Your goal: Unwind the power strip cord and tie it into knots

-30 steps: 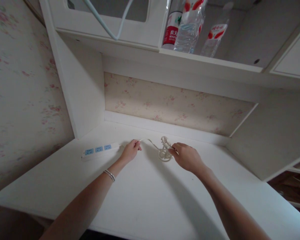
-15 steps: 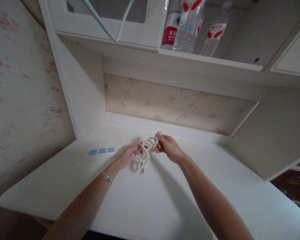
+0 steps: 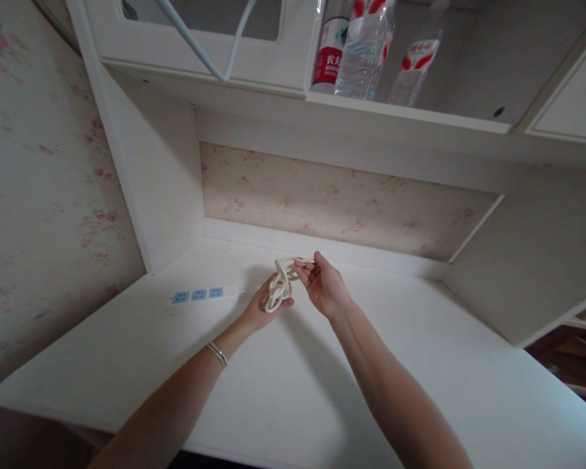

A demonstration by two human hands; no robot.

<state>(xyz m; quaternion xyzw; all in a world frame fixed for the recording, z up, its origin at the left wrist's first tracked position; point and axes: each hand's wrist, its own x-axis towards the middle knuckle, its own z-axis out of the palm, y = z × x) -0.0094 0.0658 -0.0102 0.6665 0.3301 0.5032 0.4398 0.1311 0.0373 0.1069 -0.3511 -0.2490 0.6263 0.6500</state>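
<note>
A bundled white cord (image 3: 282,279) is held between my two hands above the white desk (image 3: 283,391). My left hand (image 3: 262,305) cups the lower loops from below, its thumb showing at the right of the bundle. At the cord's upper right end, my right hand (image 3: 323,281) pinches the strands between thumb and fingers, palm turned partly up. To the left, a white power strip (image 3: 232,290) with blue sockets lies on the desk, and a white lead runs from its right end toward my left hand.
Plastic bottles (image 3: 364,55) stand on the open shelf above the desk. A pale blue bar (image 3: 195,42) hangs down in front of the cupboard at the upper left. Side panels (image 3: 161,182) and a flowered back wall (image 3: 342,202) enclose the desk.
The cord's hanging loops have been gathered up into my left hand, which has turned to cradle them. My right hand has rotated, its palm now showing more.
</note>
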